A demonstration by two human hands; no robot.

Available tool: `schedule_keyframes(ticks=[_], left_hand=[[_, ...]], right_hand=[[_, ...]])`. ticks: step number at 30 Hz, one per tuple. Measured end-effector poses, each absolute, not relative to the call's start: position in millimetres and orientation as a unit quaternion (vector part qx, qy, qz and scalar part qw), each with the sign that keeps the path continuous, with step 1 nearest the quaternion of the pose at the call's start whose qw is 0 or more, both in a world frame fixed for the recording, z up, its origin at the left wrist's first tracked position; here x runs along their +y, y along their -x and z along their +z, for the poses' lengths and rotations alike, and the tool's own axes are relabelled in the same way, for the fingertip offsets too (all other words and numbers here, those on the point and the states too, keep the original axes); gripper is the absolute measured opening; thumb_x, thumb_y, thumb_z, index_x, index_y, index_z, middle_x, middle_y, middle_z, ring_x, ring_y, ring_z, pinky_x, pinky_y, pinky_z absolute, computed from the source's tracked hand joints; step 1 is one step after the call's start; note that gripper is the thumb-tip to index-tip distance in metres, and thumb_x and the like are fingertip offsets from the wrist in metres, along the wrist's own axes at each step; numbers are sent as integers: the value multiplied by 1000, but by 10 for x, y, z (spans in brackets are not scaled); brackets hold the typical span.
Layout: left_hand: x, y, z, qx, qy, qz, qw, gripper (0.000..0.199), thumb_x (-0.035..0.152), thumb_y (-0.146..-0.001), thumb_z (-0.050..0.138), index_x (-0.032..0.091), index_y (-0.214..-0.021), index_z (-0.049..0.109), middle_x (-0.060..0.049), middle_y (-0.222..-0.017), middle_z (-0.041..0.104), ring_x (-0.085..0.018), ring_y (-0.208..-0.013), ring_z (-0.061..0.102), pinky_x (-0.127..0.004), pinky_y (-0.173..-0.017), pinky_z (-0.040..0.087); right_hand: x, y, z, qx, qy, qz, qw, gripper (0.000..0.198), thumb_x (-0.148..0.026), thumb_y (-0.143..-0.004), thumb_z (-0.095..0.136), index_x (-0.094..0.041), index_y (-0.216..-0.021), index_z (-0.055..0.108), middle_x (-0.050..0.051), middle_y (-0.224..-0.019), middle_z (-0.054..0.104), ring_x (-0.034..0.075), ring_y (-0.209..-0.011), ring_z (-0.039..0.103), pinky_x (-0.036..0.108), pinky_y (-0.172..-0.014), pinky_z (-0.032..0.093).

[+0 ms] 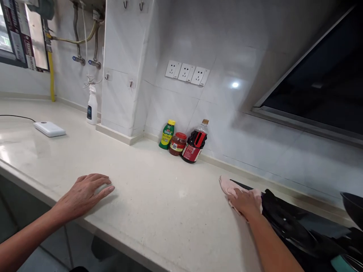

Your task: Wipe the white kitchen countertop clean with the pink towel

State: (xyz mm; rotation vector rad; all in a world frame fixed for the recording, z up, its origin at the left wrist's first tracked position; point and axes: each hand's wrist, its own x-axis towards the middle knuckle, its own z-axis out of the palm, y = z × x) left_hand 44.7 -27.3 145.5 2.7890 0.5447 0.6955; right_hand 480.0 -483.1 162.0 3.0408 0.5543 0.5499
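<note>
My right hand [246, 204] presses a pale pink cloth [227, 185] against the countertop, at the left edge of the black gas stove [297, 223]. Folds of the cloth spread out past the fingers. My left hand [89, 190] is over the front part of the white countertop [170, 211], its fingers bent a little and the thumb apart from them. I see nothing clearly held in it. Whether its fingertips touch the surface, I cannot tell.
Against the wall stand a green squeeze bottle [167, 135], a red-lidded jar [178, 144] and a dark sauce bottle [195, 143]. Farther left are a white spray bottle [92, 105] and a white corded device [49, 129]. A range hood [317, 83] slants overhead; a pan [353, 207] sits far right.
</note>
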Motion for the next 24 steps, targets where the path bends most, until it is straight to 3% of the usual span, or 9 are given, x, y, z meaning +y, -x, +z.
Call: schedule_keyframes(ticks=[2, 5, 10, 13, 18, 24], left_hand=[[-251, -453, 1450, 187, -948, 232, 113, 58, 71, -96, 40, 28, -114, 75, -7, -128, 70, -33, -125, 59, -46, -107, 40], [-225, -462, 1444, 190, -951, 217, 114, 59, 70, -97, 41, 26, -116, 74, -9, -130, 69, -33, -126, 57, -47, -107, 38], [-181, -473, 1418, 185, -954, 211, 103, 57, 68, -97, 41, 26, -116, 74, -8, -131, 68, -32, -130, 55, -47, -107, 37], [-159, -476, 1406, 179, -956, 212, 92, 58, 68, -97, 39, 25, -117, 73, -8, -131, 68, -32, -130, 55, -46, -106, 38], [-156, -481, 1408, 175, -960, 205, 73, 59, 67, -97, 38, 25, -120, 71, -8, -134, 67, -32, -131, 54, -47, -106, 38], [-186, -481, 1430, 169, -963, 201, 63, 59, 67, -98, 35, 24, -120, 69, -8, -135, 66, -31, -131, 53, -47, -106, 37]], right_hand=[[-4849, -4813, 1501, 180, -970, 160, 16, 40, -45, -98, 48, -15, -118, 65, 19, -122, 64, 38, -125, 50, 60, -107, 32], [-4929, -4700, 1417, 203, -967, 152, 25, 45, -42, -100, 37, -12, -124, 60, 22, -130, 60, 36, -129, 48, 53, -108, 31], [-5146, -4352, 1421, 218, -966, 133, 24, 40, -42, -97, 43, -17, -125, 58, 16, -131, 61, 34, -131, 48, 48, -105, 36], [-5338, -4088, 1428, 218, -968, 123, 18, 39, -44, -96, 40, -21, -122, 58, 13, -131, 61, 34, -124, 53, 48, -97, 41], [-5672, -3607, 1431, 218, -969, 117, 14, 42, -49, -97, 35, -26, -123, 58, 10, -139, 57, 34, -128, 50, 51, -94, 42], [-6120, -3248, 1398, 247, -957, 143, 43, 39, -47, -98, 35, -25, -107, 66, 12, -118, 66, 32, -118, 57, 42, -88, 45]])
